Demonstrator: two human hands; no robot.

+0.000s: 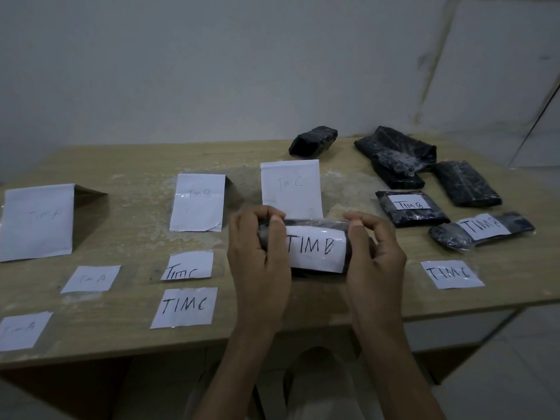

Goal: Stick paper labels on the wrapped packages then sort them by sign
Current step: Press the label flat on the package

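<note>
Both hands grip one black wrapped package [315, 230] just in front of the standing "Tim C" sign [291, 189]: left hand [257, 253] curls round its left end, right hand [375, 253] round its right end, flanking its "TIM B" label [315, 248].

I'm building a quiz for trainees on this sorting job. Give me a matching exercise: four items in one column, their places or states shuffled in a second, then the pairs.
Column one
1. front-centre TIM B package
2. rightmost TIM C label
3. leftmost standing sign
4. small black package

Column two
a. stands folded, farthest left
b. lies unlabelled, farthest back
c. gripped by the left hand and right hand
d. lies flat, right of the hands

Pairs: 1-c, 2-d, 3-a, 4-b
</note>
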